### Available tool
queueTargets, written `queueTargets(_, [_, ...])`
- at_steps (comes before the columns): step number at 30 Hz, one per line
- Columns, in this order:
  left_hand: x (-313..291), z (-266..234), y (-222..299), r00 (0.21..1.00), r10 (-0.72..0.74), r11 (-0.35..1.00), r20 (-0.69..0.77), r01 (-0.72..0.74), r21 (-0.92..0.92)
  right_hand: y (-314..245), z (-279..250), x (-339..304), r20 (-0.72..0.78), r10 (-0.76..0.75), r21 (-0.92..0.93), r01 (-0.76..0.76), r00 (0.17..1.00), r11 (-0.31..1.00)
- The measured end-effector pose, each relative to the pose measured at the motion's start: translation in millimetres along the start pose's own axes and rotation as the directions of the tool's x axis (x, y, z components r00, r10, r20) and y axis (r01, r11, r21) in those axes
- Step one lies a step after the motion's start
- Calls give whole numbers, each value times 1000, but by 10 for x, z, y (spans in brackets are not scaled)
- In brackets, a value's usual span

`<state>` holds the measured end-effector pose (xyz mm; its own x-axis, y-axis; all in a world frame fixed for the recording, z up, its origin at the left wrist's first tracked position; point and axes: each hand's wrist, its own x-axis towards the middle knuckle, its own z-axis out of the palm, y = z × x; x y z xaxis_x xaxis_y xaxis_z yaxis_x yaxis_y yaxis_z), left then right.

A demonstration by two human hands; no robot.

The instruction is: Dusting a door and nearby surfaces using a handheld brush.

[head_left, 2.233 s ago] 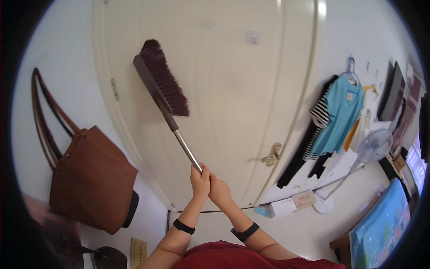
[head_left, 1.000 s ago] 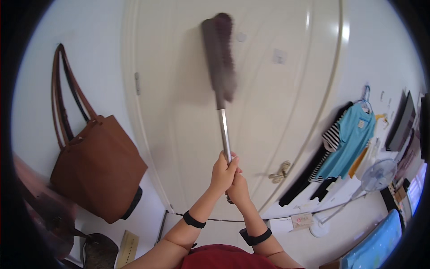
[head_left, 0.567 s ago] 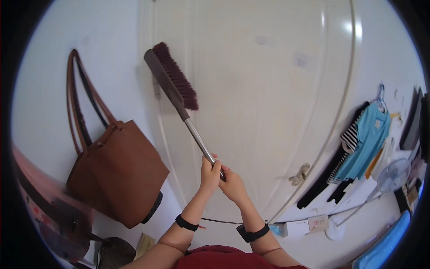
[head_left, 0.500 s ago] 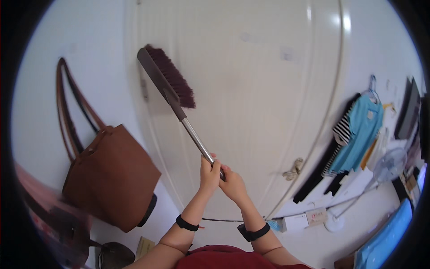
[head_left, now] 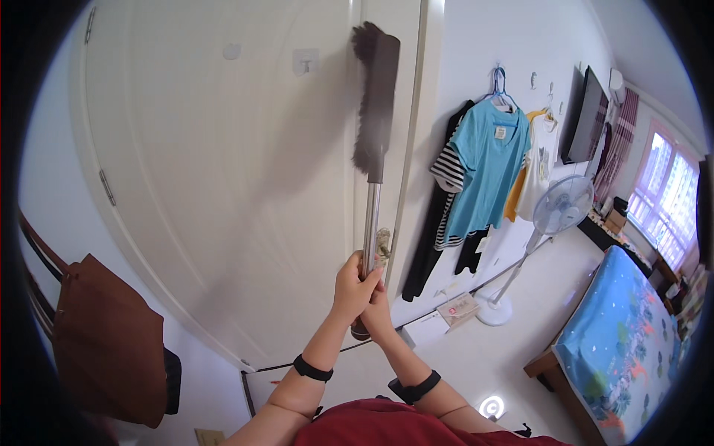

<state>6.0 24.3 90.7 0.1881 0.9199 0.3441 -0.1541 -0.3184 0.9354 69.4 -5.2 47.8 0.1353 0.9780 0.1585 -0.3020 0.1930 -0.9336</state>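
The broom (head_left: 374, 119) now stands nearly upright against the right edge of the door (head_left: 223, 186), its bristle head high up near the top of the view; half a second ago it leaned to the left, with the head over the left part of the door. The view has swung right as well: the brown bag (head_left: 111, 349) that filled much of the left side is now pushed to the lower left edge, and far more of the room on the right shows.

Both hands are closed around the metal handle low down. The left hand (head_left: 355, 286) wraps the shaft fully, fingers curled tight, and the right hand (head_left: 378, 316) grips just below it, touching the left hand and partly hidden behind it. Each wrist wears a dark band. The handle's lower end pokes out just under the right hand.

A small hook (head_left: 303, 61) and a round patch sit high on the door, left of the broom head. The door handle (head_left: 382, 242) is just right of the shaft, partly covered by it. On the wall right of the door hang clothes: a striped top (head_left: 446, 193) and a blue shirt (head_left: 487, 163) on a hanger, with paler garments further right. A standing fan (head_left: 554, 212) is on the floor beyond them, and a box (head_left: 457, 308) lies near its base. A bed (head_left: 632, 342) with a blue cover lies at the lower right, with a window (head_left: 666, 193) far right.
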Motion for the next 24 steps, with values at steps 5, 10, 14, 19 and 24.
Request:
queueTargets(5, [-98, -221, -27, 985, 106, 991, -135, -93, 95, 290, 203, 60, 34, -74, 45, 73, 997, 996])
queueTargets(10, [-372, -987, 99, 939, 75, 995, -335, -91, -32, 534, 878, -28, 279, 44, -60, -29, 959, 998])
queueTargets(14, [-654, -1663, 92, 885, 113, 993, -451, -121, 10, 673, 1479, -206, 428, 189, -176, -124, 884, 977])
queueTargets(19, [-966, -2233, 188, 795, 96, 995, -599, -97, 32, 764, 2015, -305, 549, 253, -373, -37, 797, 927])
queueTargets(24, [-973, -2419, 97, 768, 80, 993, -635, -115, -14, 795, 2105, -289, 565, 149, -631, 309, 812, 712])
